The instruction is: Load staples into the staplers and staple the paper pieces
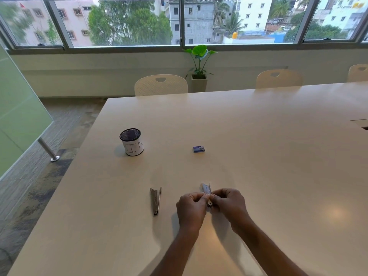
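Head camera looks down across a long, smooth, pale table (258,156) with a soft sheen. A wide window (127,22) runs along the back wall. At far left stands a frosted green glass partition (18,116), braced by a slanted metal post (47,150) on grey carpet. The table's left edge runs diagonally from its far corner down toward the viewer.

On the left part of the table a round black mesh cup (130,143) stands upright, its lower half wrapped in white paper with hand-drawn marks. Nearer the viewer lies an open stapler (156,200), slim and silvery, its two arms spread in a narrow V. It sits just beside the hands and nothing touches it.

The left hand (191,210) has its fingers curled, with the fingertips pinching a second stapler (206,191). This one is also silvery metal, points away from the viewer, and has its arms parted. Whether it rests on the table cannot be told. Farther back and well apart, a small blue rectangular staple box (198,149) lies flat. The right hand (231,206) mirrors the left, fingers curled inward, gripping the same stapler from the other side. Both bare forearms enter from the bottom edge and angle inward.

To the right a broad stretch of tabletop reaches a dark slot at the frame's edge. Cream chairs (161,84) with perforated backs line the far side, and a potted plant (199,62) stands behind them.
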Available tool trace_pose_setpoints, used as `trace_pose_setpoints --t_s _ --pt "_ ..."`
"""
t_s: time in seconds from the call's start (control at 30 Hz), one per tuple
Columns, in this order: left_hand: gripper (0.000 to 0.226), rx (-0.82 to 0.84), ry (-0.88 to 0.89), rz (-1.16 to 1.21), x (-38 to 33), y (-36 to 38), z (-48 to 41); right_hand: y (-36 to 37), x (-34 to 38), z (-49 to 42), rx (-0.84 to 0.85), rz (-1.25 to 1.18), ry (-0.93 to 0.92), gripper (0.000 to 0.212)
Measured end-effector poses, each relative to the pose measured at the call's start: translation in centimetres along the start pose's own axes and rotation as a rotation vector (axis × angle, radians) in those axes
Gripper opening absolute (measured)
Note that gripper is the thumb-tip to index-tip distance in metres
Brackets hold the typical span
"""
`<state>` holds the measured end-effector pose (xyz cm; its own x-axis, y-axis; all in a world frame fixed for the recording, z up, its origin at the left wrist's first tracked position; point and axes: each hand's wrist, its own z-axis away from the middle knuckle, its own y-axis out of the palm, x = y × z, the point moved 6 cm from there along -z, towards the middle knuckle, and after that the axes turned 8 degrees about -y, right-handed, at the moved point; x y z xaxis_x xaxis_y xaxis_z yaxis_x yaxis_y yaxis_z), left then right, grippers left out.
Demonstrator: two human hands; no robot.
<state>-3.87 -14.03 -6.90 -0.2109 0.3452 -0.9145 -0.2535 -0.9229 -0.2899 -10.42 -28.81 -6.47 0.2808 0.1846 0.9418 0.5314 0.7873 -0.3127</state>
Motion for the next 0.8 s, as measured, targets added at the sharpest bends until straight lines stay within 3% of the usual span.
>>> trace_pose_setpoints --t_s 0.2,0.53,0.8 --pt "0.010 -0.035 0.006 -0.075 -0.1 0.0 -0.3 0.1 0.6 -0.4 -0.026 0.131 -0.044 0.012" --pt "0.012 -0.018 -0.018 -0.081 0.4 -0.2 -0.2 0.0 0.2 -0.8 -0.024 0.127 -0.046 0.013" --pt "0.033 -0.053 0.009 -0.206 -1.5 -2.0 0.4 0.0 0.5 -0.9 -0.060 0.127 -0.026 0.009"
